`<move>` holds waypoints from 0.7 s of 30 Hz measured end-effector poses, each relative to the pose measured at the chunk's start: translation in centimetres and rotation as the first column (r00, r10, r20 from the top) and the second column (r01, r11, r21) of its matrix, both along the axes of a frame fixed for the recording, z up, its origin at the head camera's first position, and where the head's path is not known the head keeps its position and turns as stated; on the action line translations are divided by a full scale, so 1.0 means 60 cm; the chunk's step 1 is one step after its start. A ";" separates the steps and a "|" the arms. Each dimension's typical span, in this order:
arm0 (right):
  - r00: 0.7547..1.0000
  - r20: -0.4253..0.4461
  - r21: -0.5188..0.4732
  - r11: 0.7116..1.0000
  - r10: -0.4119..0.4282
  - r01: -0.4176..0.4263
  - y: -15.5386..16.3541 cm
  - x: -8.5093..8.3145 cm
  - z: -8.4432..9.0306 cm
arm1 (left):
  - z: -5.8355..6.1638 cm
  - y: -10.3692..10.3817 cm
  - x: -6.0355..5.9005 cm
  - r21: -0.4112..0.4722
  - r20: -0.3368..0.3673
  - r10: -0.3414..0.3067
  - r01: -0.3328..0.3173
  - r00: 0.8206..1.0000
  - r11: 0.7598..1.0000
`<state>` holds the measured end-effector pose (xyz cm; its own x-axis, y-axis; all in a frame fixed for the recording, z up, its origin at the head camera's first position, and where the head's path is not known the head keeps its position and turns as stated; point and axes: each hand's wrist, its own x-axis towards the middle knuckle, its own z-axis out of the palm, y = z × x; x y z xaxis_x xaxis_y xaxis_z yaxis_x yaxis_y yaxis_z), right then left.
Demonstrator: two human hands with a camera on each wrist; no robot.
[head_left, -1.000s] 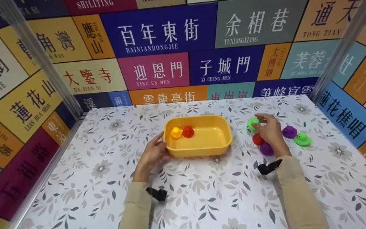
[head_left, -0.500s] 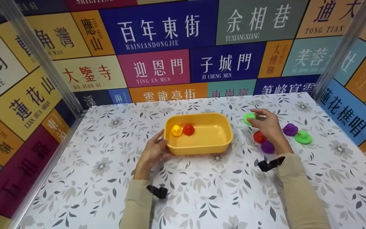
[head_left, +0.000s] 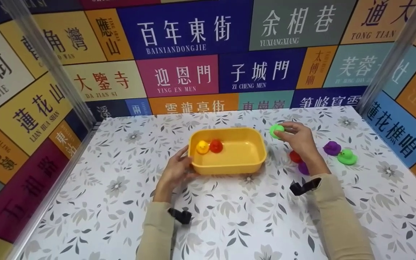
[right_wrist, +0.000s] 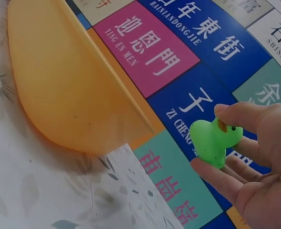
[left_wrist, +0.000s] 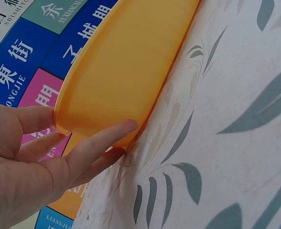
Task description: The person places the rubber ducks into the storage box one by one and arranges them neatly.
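Head view, done so far: a yellow duck (head_left: 202, 147) and a red duck (head_left: 216, 146) already sit inside the yellow tub (head_left: 246, 165), at its 9 o'clock end, touching each other.
Head view, in hand: the right hand (head_left: 299, 139) pinches a green duck (head_left: 276, 130) clear of the table (head_left: 229, 216), just off the tub's 2 o'clock corner; judged, this is a carry toward the tub, not yet over it.
Head view, left to do: four ducks remain on the table at the tub's 3 o'clock side: a red one (head_left: 295, 156) and a purple one (head_left: 303, 168) partly hidden by the right wrist, plus a second purple duck (head_left: 332, 148) and a second green duck (head_left: 347, 157) farther out. So roughly two in, one under way, four waiting.
Head view, left hand: the left hand (head_left: 174, 172) rests against the tub's 8 o'clock corner.
Left wrist view, adds: the left fingers (left_wrist: 100, 145) lie straight and spread along the tub's outer wall and under its rim, steadying rather than gripping; no ducks show here.
Right wrist view, adds: the green duck's orange beak and eye, and that it is held between thumb tip and fingertips (right_wrist: 212, 179), upright, beside the tub's outer wall (right_wrist: 69, 100). The tub's inside is hidden here.
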<state>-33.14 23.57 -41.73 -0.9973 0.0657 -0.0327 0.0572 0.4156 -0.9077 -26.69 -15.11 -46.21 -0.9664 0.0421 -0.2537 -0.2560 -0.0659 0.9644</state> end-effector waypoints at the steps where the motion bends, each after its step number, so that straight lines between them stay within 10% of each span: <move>1: 1.000 -0.003 -0.003 1.000 0.004 -0.004 -0.004 0.000 0.002 | 0.001 0.000 0.000 -0.003 0.004 0.002 -0.002 1.000 1.000; 21: 0.986 0.073 -0.271 0.954 0.153 -0.128 -0.138 -0.021 0.051 | -0.001 -0.002 0.001 0.035 -0.002 0.000 0.000 1.000 0.999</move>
<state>-34.38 15.32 -38.65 -0.9877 -0.0987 -0.1217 0.1036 0.1710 -0.9798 -26.62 -15.21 -46.25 -0.9669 0.0511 -0.2500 -0.2540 -0.0991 0.9621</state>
